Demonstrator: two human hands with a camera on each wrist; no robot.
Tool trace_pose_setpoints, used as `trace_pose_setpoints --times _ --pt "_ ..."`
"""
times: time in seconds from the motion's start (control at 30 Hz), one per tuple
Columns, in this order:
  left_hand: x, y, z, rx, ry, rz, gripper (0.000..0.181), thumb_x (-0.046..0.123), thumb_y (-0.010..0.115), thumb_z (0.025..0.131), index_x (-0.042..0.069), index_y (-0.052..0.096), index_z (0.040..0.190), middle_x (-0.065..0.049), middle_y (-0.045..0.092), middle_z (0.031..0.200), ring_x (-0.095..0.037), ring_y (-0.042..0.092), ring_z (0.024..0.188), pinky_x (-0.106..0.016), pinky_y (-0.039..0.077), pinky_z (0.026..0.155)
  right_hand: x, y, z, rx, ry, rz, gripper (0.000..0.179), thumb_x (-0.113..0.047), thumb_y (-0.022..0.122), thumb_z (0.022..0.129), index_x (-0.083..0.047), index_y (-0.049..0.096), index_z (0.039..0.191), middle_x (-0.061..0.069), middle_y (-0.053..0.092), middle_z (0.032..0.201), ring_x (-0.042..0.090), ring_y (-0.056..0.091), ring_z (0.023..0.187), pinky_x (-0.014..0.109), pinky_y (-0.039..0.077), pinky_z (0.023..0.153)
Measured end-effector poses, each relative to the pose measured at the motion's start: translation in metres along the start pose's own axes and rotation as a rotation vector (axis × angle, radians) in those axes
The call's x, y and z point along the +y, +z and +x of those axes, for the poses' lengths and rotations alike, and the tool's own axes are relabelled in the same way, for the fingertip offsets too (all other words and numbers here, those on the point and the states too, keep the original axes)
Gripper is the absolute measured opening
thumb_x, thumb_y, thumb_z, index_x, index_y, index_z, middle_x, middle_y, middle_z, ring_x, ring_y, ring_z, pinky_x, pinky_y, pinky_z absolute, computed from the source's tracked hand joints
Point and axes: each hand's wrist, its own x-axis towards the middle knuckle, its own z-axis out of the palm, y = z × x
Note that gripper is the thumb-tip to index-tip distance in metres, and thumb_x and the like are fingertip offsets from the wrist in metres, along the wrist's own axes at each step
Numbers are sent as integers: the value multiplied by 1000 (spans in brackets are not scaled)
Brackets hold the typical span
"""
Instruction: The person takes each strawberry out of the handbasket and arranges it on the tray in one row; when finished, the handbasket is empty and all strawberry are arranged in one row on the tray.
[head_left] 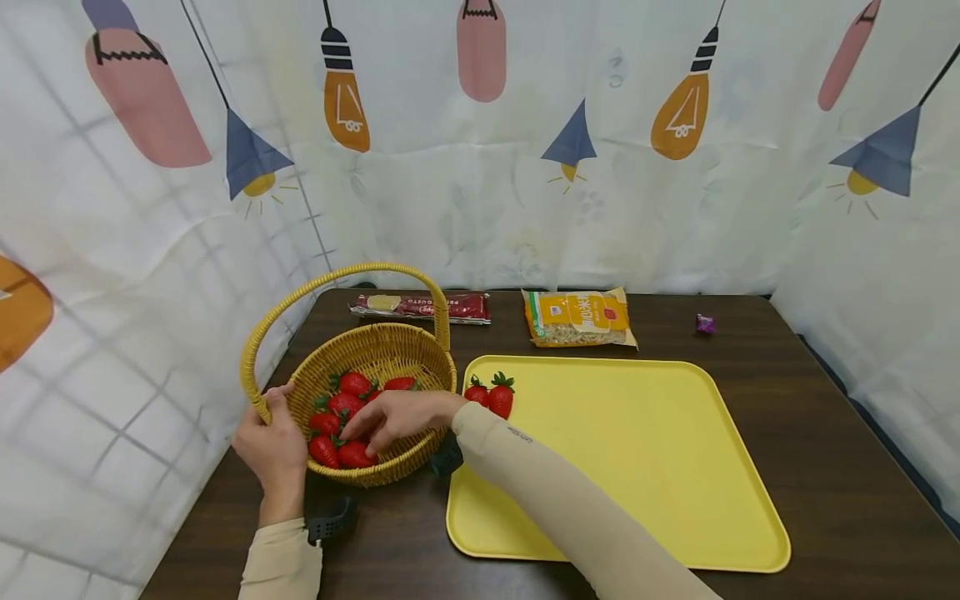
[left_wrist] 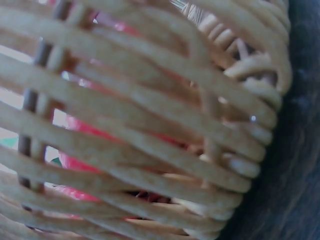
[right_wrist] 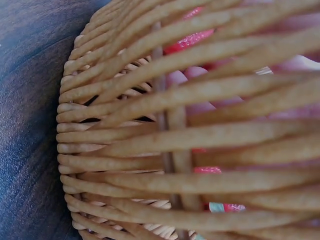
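Observation:
A yellow wicker basket (head_left: 411,467) with a tall arched handle stands at the left, holding several red strawberries (head_left: 324,451). My left hand (head_left: 276,442) grips its left side, at the rim near the handle's foot. My right hand (head_left: 405,417) reaches over the right rim into the basket, its loosely bent fingers among the strawberries; a gap shows between thumb and fingers. Two strawberries (head_left: 501,398) lie on the yellow tray (head_left: 615,467), partly behind my right forearm. The left wrist view is filled by basket weave (left_wrist: 150,110); through the weave (right_wrist: 125,165) in the right wrist view, fingertips and red fruit show.
Behind the basket lies a dark red packet (head_left: 468,308). A yellow-orange bag of grain (head_left: 581,318) sits behind the tray, and a small purple wrapped piece (head_left: 705,324) lies farther right. A patterned curtain (head_left: 480,200) surrounds the dark wooden table (head_left: 840,467).

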Motion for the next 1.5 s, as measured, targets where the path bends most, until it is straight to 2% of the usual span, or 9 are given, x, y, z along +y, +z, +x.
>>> trace_pose_setpoints --times 0.1,0.2,0.6,0.87,1.07,1.17,1.23,1.3,1.5 --pt "-1 -1 0 0 2 -4 46 41 56 98 1 78 92 15 63 66 9 46 63 -21 31 62 -1 0 1 -39 21 13 47 -4 69 88 -10 60 134 -4 58 134 3 54 115 19 46 91" --pt "-2 -1 1 -5 13 0 46 41 56 97 2 78 92 19 58 61 5 44 59 -22 30 60 -2 1 1 -57 34 30 49 -4 70 87 -9 59 134 -4 58 132 4 56 112 19 47 90" --pt "2 -1 0 -7 20 -6 45 39 56 98 0 77 92 -10 66 68 5 44 60 -22 30 62 -1 2 4 -120 59 -72 41 -3 68 88 -10 64 128 -7 64 114 7 55 94 20 49 84" --pt "2 -1 0 -8 28 -6 44 37 55 99 -1 77 92 -28 66 82 7 43 61 -22 30 61 -2 2 2 -104 67 24 38 1 69 86 -6 63 123 -4 64 109 8 57 94 22 51 83" --pt "2 -1 1 -8 27 -9 44 38 55 99 0 77 91 -22 68 80 8 46 63 -21 32 64 -1 2 2 -90 59 32 37 0 69 86 -7 66 122 -7 66 107 6 59 92 23 51 83" --pt "1 -2 1 -11 29 0 44 39 55 99 1 78 92 -1 67 68 6 43 60 -22 30 62 0 3 2 -80 30 38 36 1 68 86 -8 67 121 -7 67 107 7 60 92 24 52 83" --pt "0 -2 1 -13 30 11 45 39 55 99 2 78 92 13 58 60 3 39 55 -23 28 60 1 3 1 -54 0 34 36 0 69 86 -9 68 121 -6 67 106 8 60 87 24 52 80" --pt "0 -2 1 -15 29 19 45 40 54 99 2 78 92 12 57 58 2 37 53 -24 28 59 0 4 -1 0 -34 6 35 -3 71 86 -11 68 120 -6 67 106 10 59 77 23 52 75" --pt "0 -2 1 -19 19 12 46 39 53 99 0 77 94 -25 68 82 7 44 63 -22 31 63 -4 4 -10 253 -93 -102 32 -14 74 86 -17 69 118 -11 64 102 11 51 61 19 44 63"
